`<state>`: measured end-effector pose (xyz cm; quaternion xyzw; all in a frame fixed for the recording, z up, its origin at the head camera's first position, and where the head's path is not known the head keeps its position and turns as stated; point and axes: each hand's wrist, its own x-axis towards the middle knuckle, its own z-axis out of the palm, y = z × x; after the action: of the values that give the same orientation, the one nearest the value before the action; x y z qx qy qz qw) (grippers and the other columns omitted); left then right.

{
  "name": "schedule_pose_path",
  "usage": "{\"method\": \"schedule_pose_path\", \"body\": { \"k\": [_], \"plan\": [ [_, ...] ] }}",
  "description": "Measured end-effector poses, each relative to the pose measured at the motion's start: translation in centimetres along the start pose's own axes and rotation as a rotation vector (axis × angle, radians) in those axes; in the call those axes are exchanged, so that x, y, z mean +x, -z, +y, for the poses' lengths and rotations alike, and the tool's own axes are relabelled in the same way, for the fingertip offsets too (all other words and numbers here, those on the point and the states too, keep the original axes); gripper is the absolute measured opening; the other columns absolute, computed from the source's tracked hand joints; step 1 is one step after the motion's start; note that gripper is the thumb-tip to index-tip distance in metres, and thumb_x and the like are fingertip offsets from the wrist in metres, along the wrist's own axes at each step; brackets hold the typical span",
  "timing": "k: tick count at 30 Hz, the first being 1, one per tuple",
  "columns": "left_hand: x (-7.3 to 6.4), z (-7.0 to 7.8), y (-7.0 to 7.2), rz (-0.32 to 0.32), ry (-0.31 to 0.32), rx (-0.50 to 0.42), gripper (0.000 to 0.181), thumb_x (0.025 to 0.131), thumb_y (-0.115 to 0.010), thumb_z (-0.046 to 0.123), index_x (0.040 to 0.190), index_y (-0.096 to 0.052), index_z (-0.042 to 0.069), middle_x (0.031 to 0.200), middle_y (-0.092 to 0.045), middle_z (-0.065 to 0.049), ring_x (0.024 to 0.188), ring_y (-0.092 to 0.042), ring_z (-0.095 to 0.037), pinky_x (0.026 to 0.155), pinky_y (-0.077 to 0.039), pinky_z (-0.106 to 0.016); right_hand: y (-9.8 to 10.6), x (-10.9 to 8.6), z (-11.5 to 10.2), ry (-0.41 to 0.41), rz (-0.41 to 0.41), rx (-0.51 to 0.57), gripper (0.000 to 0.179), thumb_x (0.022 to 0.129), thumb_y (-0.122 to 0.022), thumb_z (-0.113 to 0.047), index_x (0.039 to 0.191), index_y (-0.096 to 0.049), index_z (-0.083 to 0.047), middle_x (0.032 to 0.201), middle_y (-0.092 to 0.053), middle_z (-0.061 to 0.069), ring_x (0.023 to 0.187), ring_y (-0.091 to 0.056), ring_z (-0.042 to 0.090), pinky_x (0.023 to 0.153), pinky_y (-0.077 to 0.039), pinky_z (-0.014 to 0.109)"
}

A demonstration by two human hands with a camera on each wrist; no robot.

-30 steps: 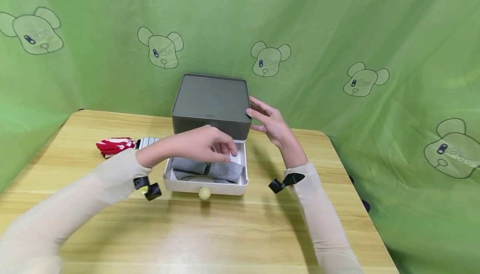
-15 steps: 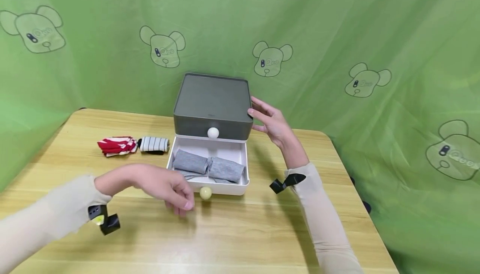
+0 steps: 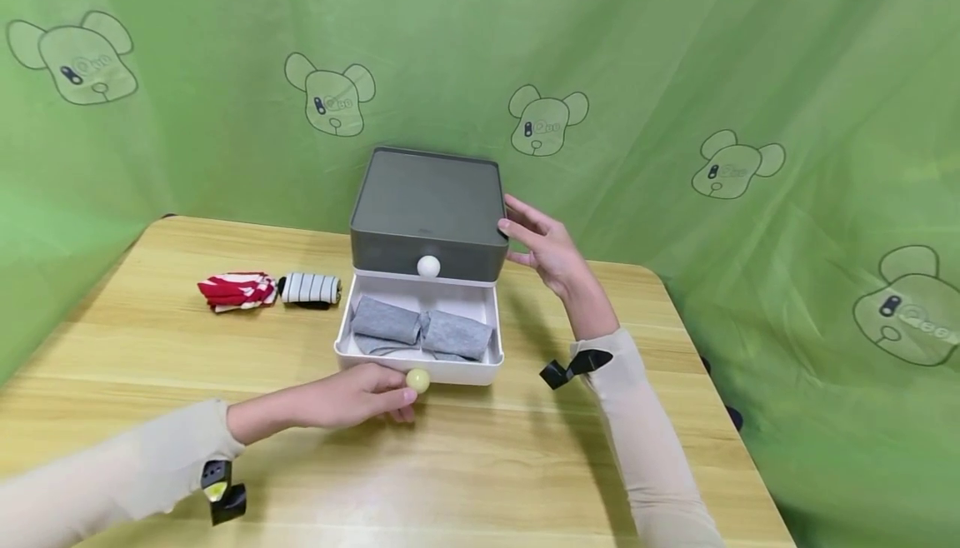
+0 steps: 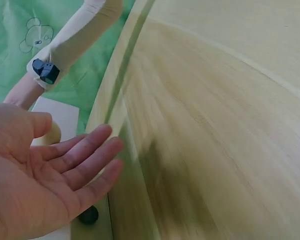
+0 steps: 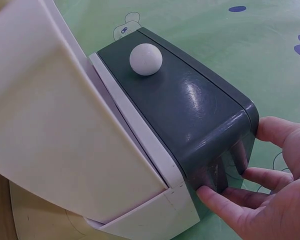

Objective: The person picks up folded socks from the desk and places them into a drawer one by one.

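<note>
A two-tier drawer box (image 3: 431, 198) with a dark grey top stands on the table. Its white lower drawer (image 3: 457, 375) is pulled out and holds two rolled grey cloth bundles (image 3: 457, 336) that look like socks. My left hand (image 3: 360, 396) is at the pale yellow drawer knob (image 3: 417, 381), with the thumb close against it. In the left wrist view its fingers (image 4: 92, 150) extend fairly straight past the knob. My right hand (image 3: 551, 252) rests its fingertips on the right side of the dark upper tier, steadying contact seen in the right wrist view.
Left of the box lie a red-and-white cloth bundle (image 3: 237, 291) and a rolled striped sock-like bundle (image 3: 311, 290). A white knob (image 3: 428, 266) sticks out from the closed upper drawer. Behind the wooden table (image 3: 480, 473) hangs a green curtain (image 3: 637, 48).
My left hand has come out of the drawer, swung down to the left, then moved to the yellow knob. The lower drawer sits slightly further in. My right hand stays on the box.
</note>
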<state>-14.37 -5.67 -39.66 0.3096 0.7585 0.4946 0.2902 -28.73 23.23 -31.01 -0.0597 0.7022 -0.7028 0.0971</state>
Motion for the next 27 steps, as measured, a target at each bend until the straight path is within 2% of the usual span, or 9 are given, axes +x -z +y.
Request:
{"method": "schedule_pose_path", "body": {
  "k": [5, 10, 14, 24, 27],
  "plan": [
    [1.1, -0.7, 0.5, 0.057, 0.018, -0.071, 0.037, 0.099, -0.046, 0.03, 0.109, -0.063, -0.002, 0.101, -0.069, -0.014, 0.096, -0.065, -0.029, 0.082, -0.054, -0.043, -0.1, -0.1, 0.0, 0.002, -0.002, 0.008, 0.06, 0.085, -0.069, -0.022, 0.139, -0.045, -0.024, 0.144, -0.04, 0.006, 0.127, -0.045, 0.023, 0.094, -0.049, 0.042],
    [2.4, -1.4, 2.0, 0.081, 0.029, -0.153, 0.043, 0.098, -0.047, 0.035, 0.116, -0.06, -0.002, 0.104, -0.068, -0.016, 0.101, -0.063, -0.036, 0.087, -0.052, -0.046, -0.2, -0.1, 0.1, 0.003, 0.0, 0.011, 0.06, 0.085, -0.069, -0.022, 0.14, -0.045, -0.024, 0.144, -0.039, 0.007, 0.127, -0.045, 0.023, 0.096, -0.048, 0.043],
    [3.5, -2.1, 3.2, 0.114, 0.021, -0.195, 0.044, 0.096, -0.049, 0.035, 0.116, -0.06, -0.003, 0.105, -0.068, -0.018, 0.103, -0.062, -0.039, 0.088, -0.051, -0.047, -0.2, 0.0, 0.1, 0.002, -0.003, 0.015, 0.06, 0.085, -0.07, -0.022, 0.14, -0.044, -0.024, 0.143, -0.04, 0.007, 0.128, -0.044, 0.023, 0.098, -0.046, 0.045],
    [5.5, -2.3, 4.9, 0.169, 0.019, -0.186, 0.042, 0.095, -0.052, 0.039, 0.11, -0.065, 0.002, 0.101, -0.07, -0.014, 0.101, -0.063, -0.037, 0.089, -0.049, -0.05, -0.2, -0.1, 0.1, 0.008, -0.004, 0.011, 0.06, 0.086, -0.069, -0.023, 0.14, -0.044, -0.024, 0.141, -0.042, 0.006, 0.127, -0.044, 0.022, 0.095, -0.048, 0.042],
    [5.9, -2.3, 5.3, 0.173, 0.018, -0.181, 0.044, 0.095, -0.051, 0.038, 0.111, -0.064, -0.001, 0.101, -0.07, -0.014, 0.1, -0.063, -0.036, 0.09, -0.049, -0.051, -0.2, -0.1, 0.1, 0.014, 0.001, 0.016, 0.058, 0.086, -0.068, -0.021, 0.14, -0.044, -0.023, 0.141, -0.042, 0.007, 0.126, -0.045, 0.023, 0.092, -0.05, 0.039]
  ]
}}
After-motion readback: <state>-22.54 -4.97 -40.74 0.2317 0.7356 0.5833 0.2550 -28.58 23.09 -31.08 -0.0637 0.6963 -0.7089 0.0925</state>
